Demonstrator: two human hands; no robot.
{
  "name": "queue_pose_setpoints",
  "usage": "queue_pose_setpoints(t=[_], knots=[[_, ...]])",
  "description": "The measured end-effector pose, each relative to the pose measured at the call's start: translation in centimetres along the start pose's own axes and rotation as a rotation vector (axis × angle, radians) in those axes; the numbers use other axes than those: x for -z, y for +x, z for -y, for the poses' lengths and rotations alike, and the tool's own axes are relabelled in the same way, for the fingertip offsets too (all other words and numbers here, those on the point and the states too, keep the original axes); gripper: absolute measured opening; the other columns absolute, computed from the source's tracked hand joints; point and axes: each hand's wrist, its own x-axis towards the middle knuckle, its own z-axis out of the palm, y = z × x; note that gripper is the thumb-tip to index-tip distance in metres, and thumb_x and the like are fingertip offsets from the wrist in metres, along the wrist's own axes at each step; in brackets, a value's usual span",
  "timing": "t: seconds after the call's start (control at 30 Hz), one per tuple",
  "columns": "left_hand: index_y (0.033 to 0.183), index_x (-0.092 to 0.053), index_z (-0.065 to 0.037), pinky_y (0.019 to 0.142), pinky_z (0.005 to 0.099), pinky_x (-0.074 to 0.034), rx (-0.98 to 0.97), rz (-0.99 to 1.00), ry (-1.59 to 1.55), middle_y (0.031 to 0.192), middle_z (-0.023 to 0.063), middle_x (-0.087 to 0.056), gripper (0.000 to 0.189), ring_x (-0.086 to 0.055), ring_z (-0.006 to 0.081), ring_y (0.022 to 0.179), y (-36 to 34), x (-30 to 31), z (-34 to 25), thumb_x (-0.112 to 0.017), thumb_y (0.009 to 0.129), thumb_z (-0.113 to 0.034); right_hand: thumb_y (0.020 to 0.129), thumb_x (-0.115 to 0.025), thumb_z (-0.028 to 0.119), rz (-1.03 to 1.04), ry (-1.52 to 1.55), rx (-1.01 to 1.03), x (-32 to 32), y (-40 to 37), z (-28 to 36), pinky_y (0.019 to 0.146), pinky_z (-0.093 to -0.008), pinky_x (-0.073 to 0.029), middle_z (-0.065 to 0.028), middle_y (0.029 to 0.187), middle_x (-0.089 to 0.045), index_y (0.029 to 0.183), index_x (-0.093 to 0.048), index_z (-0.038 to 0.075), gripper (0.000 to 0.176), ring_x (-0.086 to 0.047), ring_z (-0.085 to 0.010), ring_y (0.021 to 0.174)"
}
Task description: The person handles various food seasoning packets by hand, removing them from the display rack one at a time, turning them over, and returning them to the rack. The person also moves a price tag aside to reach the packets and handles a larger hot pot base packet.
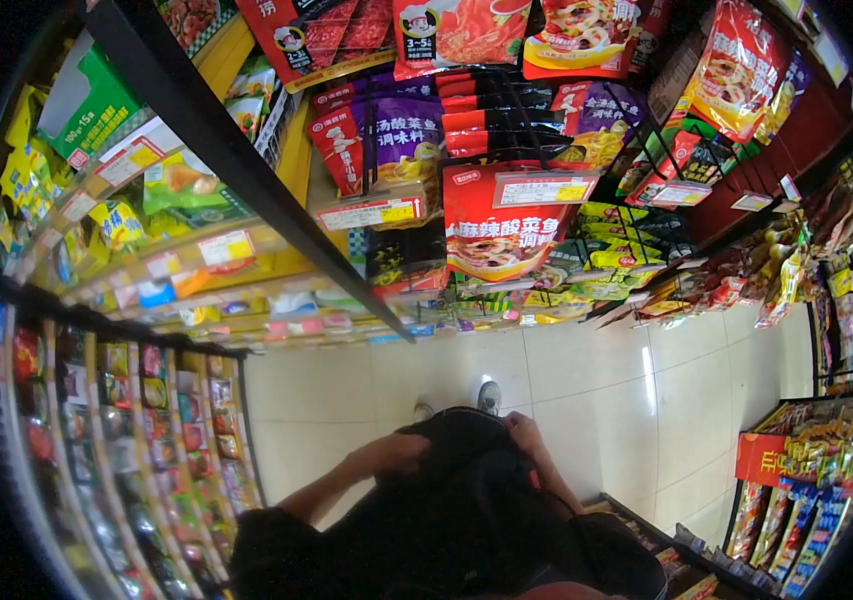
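Observation:
My left hand (401,452) is closed at the left side of the dark clothing (466,480) on my front. What its fingers hold, if anything, is hidden. On the other side, my right hand (523,430) has its fingers curled in at the edge of the same dark cloth. I cannot make out anything between them. Both hands are at waist height, apart from each other. Ahead of them, a red seasoning packet (501,228) with a fish dish printed on it hangs on the rack behind a price label (546,190).
Purple packets (401,130) and more red packets (746,65) hang around it. A green carton (86,105) tops the shelves at the left. Packed shelves (146,430) line the lower left. A red box sign (761,458) stands at the right above snacks. Pale floor tiles (596,390) lie below.

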Motion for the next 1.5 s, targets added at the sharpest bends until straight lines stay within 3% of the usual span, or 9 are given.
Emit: queue_pose_setpoints(t=[0.13,0.23,0.47,0.67,0.97,1.03,1.13,1.33,1.5], knots=[[0.108,-0.055,-0.001,0.086,0.0457,-0.052,0.061,0.078,0.050,0.110,0.0192,-0.060,0.033,-0.062,0.0375,0.103,0.3,0.1,-0.2,-0.066,0.083,-0.017,0.095,-0.058,0.038,0.042,0.006,0.016,0.2,0.4,-0.2,0.081,-0.0484,-0.053,-0.0242,0.097,-0.069,0.103,-0.067,0.004,0.036,-0.066,-0.0431,0.095],[0.108,-0.055,-0.001,0.085,0.0456,-0.051,0.099,0.096,0.017,0.108,0.0198,-0.060,0.032,-0.062,0.0380,0.101,0.2,1.2,-1.2,-0.066,0.082,-0.016,0.094,-0.060,0.027,0.018,-0.003,0.005,0.1,0.4,0.2,0.080,-0.0426,-0.053,-0.0205,0.093,-0.070,0.097,-0.070,0.003,0.026,-0.068,-0.0364,0.091],[0.113,-0.055,-0.004,0.089,0.0495,-0.051,0.177,0.175,-0.061,0.110,0.0208,-0.062,0.030,-0.061,0.0397,0.105,0.7,3.1,-2.4,-0.059,0.087,-0.017,0.094,-0.060,0.029,0.012,-0.026,-0.003,0.1,0.5,0.2,0.080,-0.0434,-0.053,-0.0206,0.093,-0.070,0.096,-0.070,0.003,0.027,-0.068,-0.0372,0.091],[0.111,-0.050,-0.004,0.081,0.0467,-0.051,0.069,-0.145,0.043,0.105,0.0158,-0.059,0.027,-0.061,0.0367,0.099,0.7,1.7,-2.7,-0.059,0.086,-0.011,0.093,-0.060,0.027,-0.007,-0.054,0.015,-0.4,0.9,-0.7,0.079,-0.0441,-0.053,-0.0211,0.092,-0.070,0.095,-0.070,0.004,0.026,-0.068,-0.0380,0.091],[0.114,-0.050,-0.009,0.069,0.0483,-0.053,0.057,-0.241,0.096,0.104,0.0140,-0.056,0.026,-0.063,0.0382,0.086,0.7,2.0,-3.9,-0.054,0.089,-0.013,0.092,-0.060,0.025,-0.008,-0.044,0.023,0.0,0.9,-0.4,0.078,-0.0438,-0.053,-0.0218,0.091,-0.070,0.094,-0.070,0.004,0.024,-0.068,-0.0380,0.090],[0.114,-0.050,-0.009,0.069,0.0480,-0.053,0.064,-0.246,0.091,0.104,0.0139,-0.056,0.026,-0.063,0.0380,0.087,0.7,2.1,-4.1,-0.055,0.088,-0.013,0.092,-0.060,0.024,0.000,-0.041,0.023,0.0,1.0,-0.5,0.078,-0.0436,-0.053,-0.0214,0.092,-0.070,0.094,-0.070,0.004,0.023,-0.068,-0.0377,0.090],[0.113,-0.050,-0.009,0.070,0.0471,-0.053,0.066,-0.235,0.092,0.104,0.0134,-0.056,0.028,-0.063,0.0373,0.088,0.9,2.0,-4.0,-0.057,0.086,-0.013,0.095,-0.057,0.039,0.052,-0.007,0.037,0.0,1.3,-1.0,0.083,-0.0496,-0.051,-0.0234,0.099,-0.068,0.101,-0.066,0.005,0.036,-0.065,-0.0428,0.098],[0.110,-0.051,-0.007,0.077,0.0457,-0.052,0.086,-0.173,0.058,0.103,0.0129,-0.056,0.030,-0.060,0.0354,0.097,1.3,2.1,-3.5,-0.062,0.082,-0.011,0.095,-0.057,0.038,0.061,-0.001,0.037,0.1,1.4,-1.2,0.083,-0.0490,-0.051,-0.0231,0.099,-0.069,0.101,-0.067,0.005,0.034,-0.065,-0.0424,0.098],[0.106,-0.051,-0.006,0.080,0.0450,-0.051,0.099,-0.076,0.054,0.102,0.0133,-0.056,0.030,-0.059,0.0353,0.098,2.1,2.6,-3.4,-0.065,0.079,-0.010,0.093,-0.059,0.025,0.037,-0.027,0.005,0.5,1.3,-0.6,0.080,-0.0417,-0.053,-0.0205,0.093,-0.070,0.096,-0.070,0.003,0.025,-0.069,-0.0350,0.091]])
